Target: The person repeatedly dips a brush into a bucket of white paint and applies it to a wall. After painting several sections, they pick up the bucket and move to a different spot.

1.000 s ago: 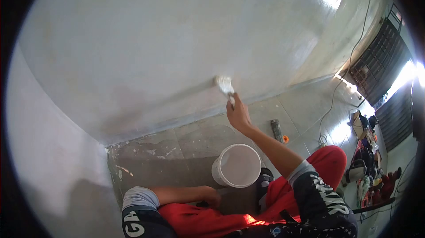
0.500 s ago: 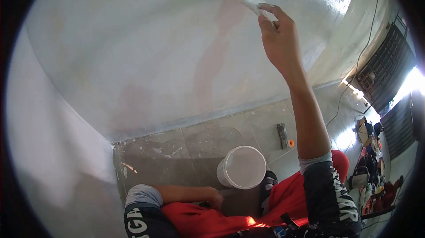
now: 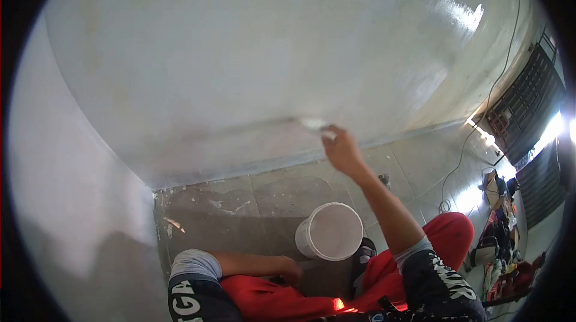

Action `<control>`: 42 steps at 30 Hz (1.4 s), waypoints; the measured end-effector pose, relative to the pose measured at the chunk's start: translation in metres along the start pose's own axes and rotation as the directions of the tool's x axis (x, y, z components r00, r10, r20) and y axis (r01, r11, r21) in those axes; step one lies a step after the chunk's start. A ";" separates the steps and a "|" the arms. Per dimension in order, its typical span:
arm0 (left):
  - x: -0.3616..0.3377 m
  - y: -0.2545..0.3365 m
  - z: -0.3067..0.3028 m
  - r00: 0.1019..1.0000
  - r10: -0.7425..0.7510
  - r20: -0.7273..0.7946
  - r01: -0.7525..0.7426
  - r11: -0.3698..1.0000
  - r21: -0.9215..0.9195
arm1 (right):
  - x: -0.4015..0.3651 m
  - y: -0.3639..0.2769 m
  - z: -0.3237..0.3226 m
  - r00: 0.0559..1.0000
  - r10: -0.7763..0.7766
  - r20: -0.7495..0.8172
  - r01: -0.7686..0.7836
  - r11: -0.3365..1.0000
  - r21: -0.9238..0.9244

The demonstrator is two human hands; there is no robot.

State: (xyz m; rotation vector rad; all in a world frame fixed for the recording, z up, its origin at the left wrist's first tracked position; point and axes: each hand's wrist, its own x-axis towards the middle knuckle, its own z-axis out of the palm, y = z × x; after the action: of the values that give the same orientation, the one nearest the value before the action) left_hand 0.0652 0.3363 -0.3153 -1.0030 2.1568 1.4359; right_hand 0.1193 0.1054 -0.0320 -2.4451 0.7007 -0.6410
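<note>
In the head view, you have two hands showing, one brush, one bucket and two walls that meet in a corner at the left. Your right hand (image 3: 343,149) is closed around the handle of the brush (image 3: 312,123), which is blurred and pale at the bristle end; it is held against the lower part of the grey wall (image 3: 240,52), where its dark streak of shadow runs off leftward. Your left hand (image 3: 291,271) lies low over your red trousers (image 3: 270,298); its fingers are hidden, so you cannot tell whether it is open or closed. The round white bucket (image 3: 303,239), smooth and plastic-looking, stands upright on the floor between your two forearms, beside one dark shoe (image 3: 365,251). The wall is flat and matte with cloudy patches, apart from one ragged glossy patch (image 3: 461,13) high on the right. The second wall (image 3: 72,172), paler, curves in the lens. The grey tiled floor (image 3: 288,193) carries whitish specks and smears, plus one thin pale sliver (image 3: 174,224) near the corner. One thin cable (image 3: 510,52) hangs down the right side.
</note>
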 end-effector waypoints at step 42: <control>-0.045 0.029 -0.017 0.996 0.090 0.028 -0.089 0.996 -0.028 | 0.036 -0.121 0.017 0.865 -0.221 -0.451 0.345 0.913 0.216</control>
State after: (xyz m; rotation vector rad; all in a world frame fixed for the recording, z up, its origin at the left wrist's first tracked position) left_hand 0.0764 0.3435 -0.2603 -0.8990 2.1923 1.5148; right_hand 0.1979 0.1785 0.0361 -2.1659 0.3556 -1.3186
